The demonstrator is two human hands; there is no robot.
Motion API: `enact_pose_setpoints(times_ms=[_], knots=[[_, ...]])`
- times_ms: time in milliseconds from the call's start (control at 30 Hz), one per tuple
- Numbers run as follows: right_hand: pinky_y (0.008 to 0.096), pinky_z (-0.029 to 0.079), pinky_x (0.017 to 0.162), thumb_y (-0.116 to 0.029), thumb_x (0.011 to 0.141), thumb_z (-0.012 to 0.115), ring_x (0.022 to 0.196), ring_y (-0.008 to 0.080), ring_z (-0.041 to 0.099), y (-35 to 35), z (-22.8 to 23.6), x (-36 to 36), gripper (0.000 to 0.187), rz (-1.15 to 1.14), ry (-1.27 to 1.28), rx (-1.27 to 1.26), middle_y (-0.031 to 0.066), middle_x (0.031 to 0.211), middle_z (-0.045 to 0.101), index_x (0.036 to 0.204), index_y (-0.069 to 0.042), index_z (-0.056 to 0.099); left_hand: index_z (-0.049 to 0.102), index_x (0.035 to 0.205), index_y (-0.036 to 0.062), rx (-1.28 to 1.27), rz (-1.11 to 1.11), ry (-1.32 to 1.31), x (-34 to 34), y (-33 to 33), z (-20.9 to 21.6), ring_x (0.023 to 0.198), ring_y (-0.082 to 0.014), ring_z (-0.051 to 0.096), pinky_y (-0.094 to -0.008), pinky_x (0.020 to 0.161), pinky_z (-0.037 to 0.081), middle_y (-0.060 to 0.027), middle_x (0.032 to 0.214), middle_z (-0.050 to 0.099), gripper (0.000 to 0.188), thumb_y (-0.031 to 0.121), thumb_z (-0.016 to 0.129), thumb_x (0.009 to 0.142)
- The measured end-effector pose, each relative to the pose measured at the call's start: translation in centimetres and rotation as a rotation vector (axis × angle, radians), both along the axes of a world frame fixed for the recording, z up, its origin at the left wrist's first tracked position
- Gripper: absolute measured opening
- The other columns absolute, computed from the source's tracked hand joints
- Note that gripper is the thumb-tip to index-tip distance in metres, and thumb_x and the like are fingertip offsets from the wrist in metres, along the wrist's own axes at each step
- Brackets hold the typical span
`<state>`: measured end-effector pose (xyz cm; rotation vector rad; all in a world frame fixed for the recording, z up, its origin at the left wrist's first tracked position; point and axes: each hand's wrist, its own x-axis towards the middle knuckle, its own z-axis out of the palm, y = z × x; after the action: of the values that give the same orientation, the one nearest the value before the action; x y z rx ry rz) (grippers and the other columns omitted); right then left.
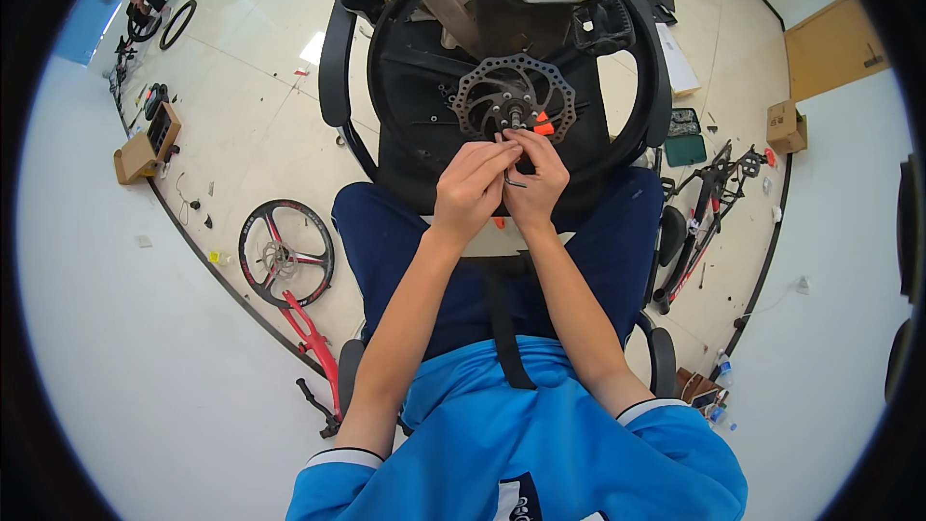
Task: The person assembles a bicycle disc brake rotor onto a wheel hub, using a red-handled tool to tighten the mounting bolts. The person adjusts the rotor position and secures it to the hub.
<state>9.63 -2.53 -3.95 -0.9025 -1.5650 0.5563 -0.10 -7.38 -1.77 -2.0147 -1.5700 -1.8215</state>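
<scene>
Your left hand [468, 188] and right hand [537, 183] meet, pinching a bent grey metal rod [515, 182]; slack could drop it. Slipping could scrape the silvery scalloped metal disc [500, 100] beyond.

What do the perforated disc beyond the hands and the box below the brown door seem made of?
The perforated disc looks like bare metal, probably steel: greyish, faintly shiny, with crisply cut holes. The box seems to be cardboard: matt brown, with straight folded edges.

Metal brake disc [500, 95], matt cardboard box [785, 128], glossy floor [256, 125]
</scene>
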Motion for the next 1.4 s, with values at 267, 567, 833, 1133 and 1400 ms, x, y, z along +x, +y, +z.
enact_pose_setpoints(times_ms=[267,567,833,1133,1400], knots=[[0.0275,0.054,0.063,0.008,0.074,0.072,0.069,0.0181,0.066,0.2,0.1,-0.2,0.024,-0.008,0.010,-0.019,0.0121,0.096,0.072,0.098,0.002,0.074,0.075,0.096,-0.0017,0.014,0.054,-0.008,-0.4,0.0,-0.3,0.089,-0.0276,0.071,-0.0334,0.077,0.058,-0.0125,0.099,0.075,0.028,-0.013,0.073,0.071],[0.0253,0.050,0.060,0.009,0.075,0.074,0.069,0.0129,0.063,-0.6,0.1,-0.3,0.029,0.008,0.107,-0.136,0.0082,0.090,0.066,0.103,0.001,0.076,0.076,0.094,0.0000,-0.002,0.046,-0.072,-0.1,0.3,0.4,0.088,-0.0256,0.070,-0.0329,0.076,0.057,-0.0102,0.097,0.075,0.025,-0.010,0.075,0.071],[0.0240,0.041,0.054,0.009,0.076,0.074,0.062,0.0109,0.054,-0.8,-0.6,-0.3,0.028,-0.046,0.079,-0.134,0.0046,0.080,0.059,0.102,-0.001,0.077,0.075,0.093,0.0000,-0.015,-0.015,-0.048,-0.6,0.5,-0.1,0.088,-0.0256,0.071,-0.0327,0.078,0.057,-0.0114,0.098,0.074,0.023,-0.010,0.074,0.072],[0.0225,0.039,0.053,0.011,0.079,0.071,0.061,0.0081,0.053,-0.7,-0.6,-0.5,0.031,-0.007,0.124,-0.122,0.0041,0.078,0.060,0.106,-0.001,0.077,0.075,0.095,0.0004,-0.046,0.023,-0.147,-0.1,0.5,0.4,0.085,-0.0258,0.070,-0.0325,0.077,0.057,-0.0114,0.098,0.074,0.027,-0.011,0.075,0.071],[0.0228,0.042,0.053,0.010,0.081,0.069,0.061,0.0100,0.056,-1.0,-0.2,-1.0,0.027,-0.014,0.126,-0.137,0.0065,0.083,0.063,0.106,0.002,0.076,0.077,0.093,0.0019,0.037,0.042,-0.031,-0.4,0.6,0.0,0.083,-0.0245,0.068,-0.0322,0.072,0.057,-0.0070,0.091,0.074,0.027,-0.009,0.076,0.069]])
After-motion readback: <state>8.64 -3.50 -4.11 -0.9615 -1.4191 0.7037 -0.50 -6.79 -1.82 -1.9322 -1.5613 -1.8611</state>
